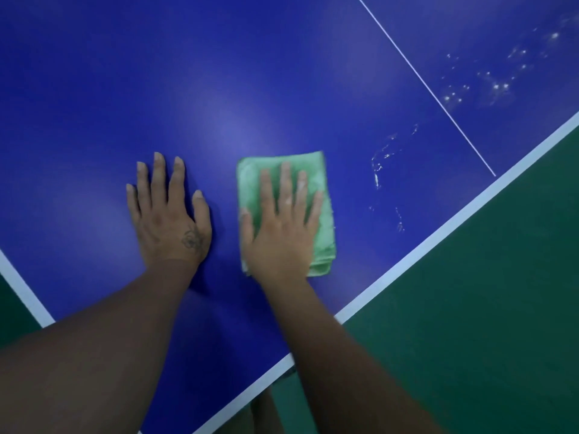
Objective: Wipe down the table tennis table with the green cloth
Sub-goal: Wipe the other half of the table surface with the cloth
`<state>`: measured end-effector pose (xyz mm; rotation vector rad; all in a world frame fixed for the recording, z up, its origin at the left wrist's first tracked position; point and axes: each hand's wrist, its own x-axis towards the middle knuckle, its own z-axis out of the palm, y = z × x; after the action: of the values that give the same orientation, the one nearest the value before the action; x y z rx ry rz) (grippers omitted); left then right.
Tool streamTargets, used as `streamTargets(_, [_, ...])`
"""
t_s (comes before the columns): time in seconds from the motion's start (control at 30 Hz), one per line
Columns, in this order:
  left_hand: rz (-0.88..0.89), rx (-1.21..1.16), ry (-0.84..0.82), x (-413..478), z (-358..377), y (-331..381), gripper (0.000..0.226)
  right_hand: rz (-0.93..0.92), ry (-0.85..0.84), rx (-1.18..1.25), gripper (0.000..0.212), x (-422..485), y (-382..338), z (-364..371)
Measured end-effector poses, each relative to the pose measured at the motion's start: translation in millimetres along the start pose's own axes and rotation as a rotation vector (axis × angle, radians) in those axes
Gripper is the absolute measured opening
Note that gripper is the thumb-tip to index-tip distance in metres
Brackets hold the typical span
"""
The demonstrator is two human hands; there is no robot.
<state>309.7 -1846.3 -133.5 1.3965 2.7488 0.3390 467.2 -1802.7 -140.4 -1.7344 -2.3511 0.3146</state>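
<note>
Two hands lie flat on the blue tabletop (282, 73): right hand (279, 233), fingers straight, presses the folded green cloth (324, 233); left hand (169, 220) rests bare beside it. Cloth likely soft, light; drive it by palm pressure.

The view holds 1 blue desk (219, 89), 1 folded green cloth (249, 183) and 2 grips: 1 left grip (169, 220) and 1 right grip (279, 236), each showing 5 fingers, on 2 bare forearms (94, 355). The desk bears 3 white markings: 1 thin line (426, 86) and 2 broad edge bands (470, 205). There are also 1 tattoo (191, 241), 1 green floor (485, 308) and 2 loose groups of pale specks (498, 86), the specks themselves too small to count.
</note>
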Motion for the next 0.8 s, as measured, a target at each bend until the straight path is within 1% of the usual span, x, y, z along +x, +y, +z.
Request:
streamTargets(0.07, [0.009, -0.009, 0.016, -1, 0, 0, 0.065, -0.087, -0.016, 0.037, 0.070, -22, -7, 5])
streamTargets(0.13, [0.003, -0.011, 0.020, 0, 1, 0, 0.064, -0.117, -0.005, 0.058, 0.069, -23, -4, 5])
streamTargets(0.3, [0.004, -0.012, 0.028, -1, 3, -1, 0.063, -0.159, 0.004, -0.006, 0.069, 44, 16, -3])
streamTargets(0.4, [-0.003, -0.001, 0.022, -3, 5, -1, 0.064, -0.142, -0.005, -0.050, 0.071, 59, 41, -8])
streamTargets(0.53, [-0.003, -0.005, 0.006, -3, 3, 3, 0.064, -0.192, -0.008, -0.033, 0.069, 19, 95, -26])
streamTargets(0.6, [0.000, -0.008, 0.008, -4, 3, 1, 0.064, -0.209, -0.044, -0.057, 0.070, -9, 132, -39])
streamTargets(0.7, [0.000, 0.003, 0.008, -5, 5, -2, 0.064, -0.181, -0.084, -0.114, 0.072, -34, 183, -56])
streamTargets(0.8, [0.001, -0.007, 0.017, -5, 5, -1, 0.063, -0.122, -0.064, -0.123, 0.070, -44, 208, -63])
